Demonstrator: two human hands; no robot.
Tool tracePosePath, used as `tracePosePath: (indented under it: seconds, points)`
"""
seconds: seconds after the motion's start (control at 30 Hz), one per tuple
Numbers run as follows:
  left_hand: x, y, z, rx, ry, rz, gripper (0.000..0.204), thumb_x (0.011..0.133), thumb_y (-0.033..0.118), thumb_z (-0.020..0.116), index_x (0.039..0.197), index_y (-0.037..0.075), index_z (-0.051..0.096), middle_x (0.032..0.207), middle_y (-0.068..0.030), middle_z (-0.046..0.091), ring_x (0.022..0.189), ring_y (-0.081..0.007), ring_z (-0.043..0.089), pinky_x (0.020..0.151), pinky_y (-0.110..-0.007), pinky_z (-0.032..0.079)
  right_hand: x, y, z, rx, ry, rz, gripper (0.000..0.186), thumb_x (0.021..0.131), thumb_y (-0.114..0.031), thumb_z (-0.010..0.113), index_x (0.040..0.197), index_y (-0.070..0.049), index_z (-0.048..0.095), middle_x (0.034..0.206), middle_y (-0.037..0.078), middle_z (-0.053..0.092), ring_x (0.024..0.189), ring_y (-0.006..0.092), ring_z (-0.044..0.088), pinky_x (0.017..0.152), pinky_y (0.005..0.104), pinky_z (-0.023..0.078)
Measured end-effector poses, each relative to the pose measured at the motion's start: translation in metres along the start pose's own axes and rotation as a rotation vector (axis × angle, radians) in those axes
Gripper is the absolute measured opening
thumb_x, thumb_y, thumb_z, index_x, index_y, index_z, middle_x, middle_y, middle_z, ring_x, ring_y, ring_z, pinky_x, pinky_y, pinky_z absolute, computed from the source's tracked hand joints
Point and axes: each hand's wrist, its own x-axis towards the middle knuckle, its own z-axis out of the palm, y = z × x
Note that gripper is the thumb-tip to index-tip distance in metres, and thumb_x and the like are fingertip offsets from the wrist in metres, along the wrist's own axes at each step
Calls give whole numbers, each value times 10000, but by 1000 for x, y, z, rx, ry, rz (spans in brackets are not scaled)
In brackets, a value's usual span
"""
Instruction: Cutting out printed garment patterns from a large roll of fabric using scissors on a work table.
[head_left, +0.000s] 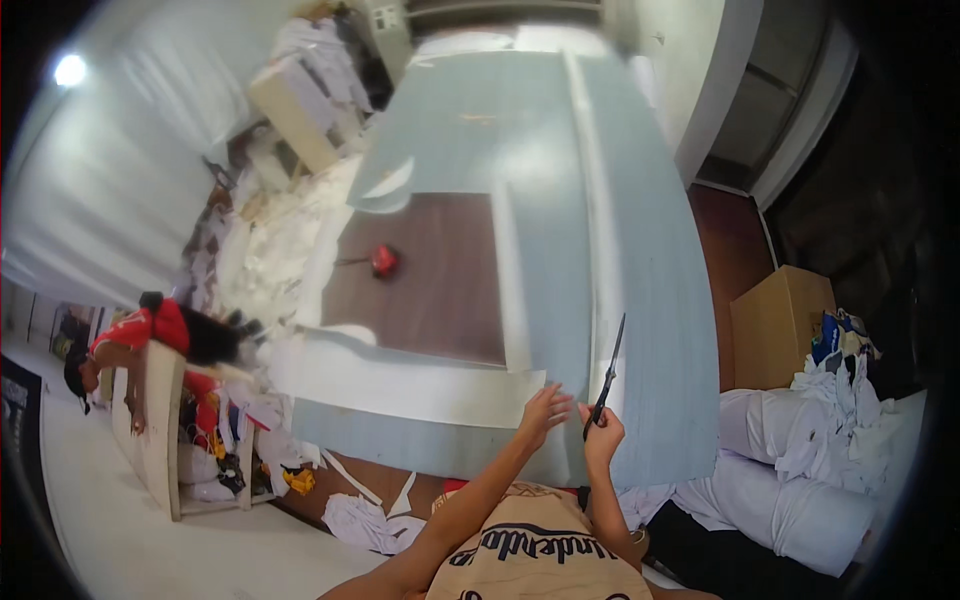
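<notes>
My right hand grips a pair of black-handled scissors by the handles. The long dark blades point away from me over the table, close together. Just to its left is my left hand, its fingers outstretched and nothing in them. That hand is at the right end of a wide white strip of cloth on the large pale blue-grey table. Whether it touches the cloth I cannot tell. A long narrow white strip runs lengthwise along the table, reaching the scissors.
A red rounded object sits on a dark brown rectangle framed by white pieces. White scraps are heaped left of the table. A person in red bends by a wooden shelf. White rolls and a cardboard box stand right.
</notes>
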Motion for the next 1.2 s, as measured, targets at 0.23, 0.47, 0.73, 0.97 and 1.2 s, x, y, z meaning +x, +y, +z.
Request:
tracePosePath:
  seconds: [0.23,0.47,0.73,0.97,1.2]
  points:
    - [-29,9,-11,105,11,57,502,989,411,638,1354,87,524,1196,-121,672,994,-204,671,865,-339,547,13,40,4,-171,104,-62,209,793,-133,831,780,18,687,584,6,490,555,116,401,523,334,346]
    - [0,-58,-7,261,20,-12,453,972,405,659,1299,100,589,1115,-67,679,902,-173,662,766,-327,544,28,91,1,-344,114,-103,210,784,-94,762,745,24,593,617,150,574,554,271,535,586,421,436]
    - [11,-79,-28,357,125,-1,501,920,416,703,1290,96,597,1101,-56,640,886,-167,596,730,-334,517,14,80,-15,-82,190,-179,146,839,-92,755,882,29,685,715,105,680,681,123,613,642,310,479]
    - [15,-43,-28,395,123,39,548,937,450,672,1326,80,561,1145,-65,634,965,-185,609,785,-346,527,32,88,-24,-356,75,-192,169,804,-100,771,828,25,661,674,125,650,609,190,594,615,359,470]
    - [15,-28,-31,233,116,53,594,900,474,710,1319,80,562,1087,-74,637,908,-178,612,745,-346,520,11,76,14,-442,-81,-141,186,786,-111,791,835,19,668,670,127,648,599,218,595,622,378,483]
